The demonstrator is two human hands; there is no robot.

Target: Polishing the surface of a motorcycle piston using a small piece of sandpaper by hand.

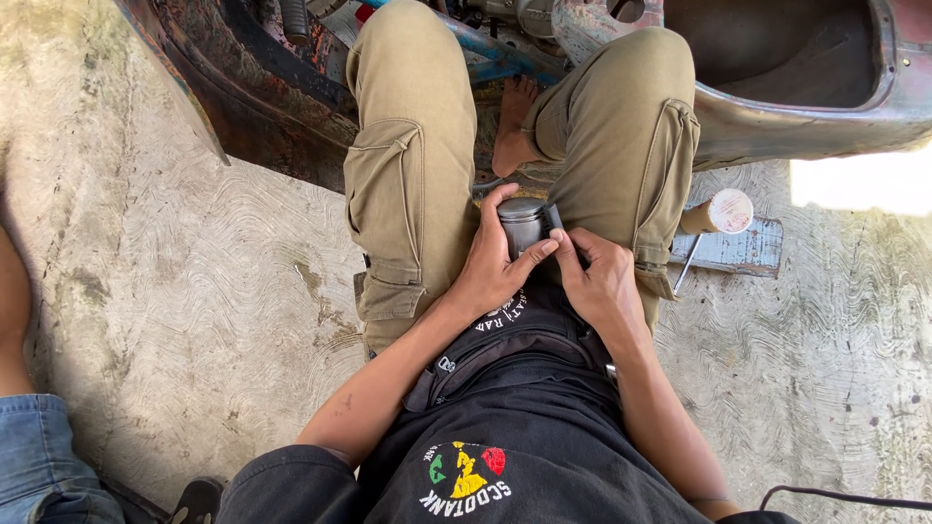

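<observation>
The left hand (495,267) wraps a short grey metal cylinder (521,225), thumb up one side and fingers curled across its front, so it is closed on the part. The right hand (597,277) presses in from the other side, its fingertips on a dark ribbed piece (553,219) at the cylinder's edge; whether it pinches that piece or only steadies it I cannot tell. The cylinder sits low between the knees, over the lap, clear of the floor. To my eye the work goes best with the left grip firm and still while the right fingers do the fine work, the part kept close to the body so nothing small drops onto the concrete (194,291). Outward lie khaki trousers (413,165), a bare foot (515,121) and a rusty vehicle shell (777,78) along the top edge. Right of the right knee a tool with a pale round handle (723,211) rests on a worn grey board (743,249). The black shirt (505,456) bears a round red, yellow and green emblem (466,471) with white lettering, near the bottom edge. Another person's jeans (34,451) show at the bottom left corner.
</observation>
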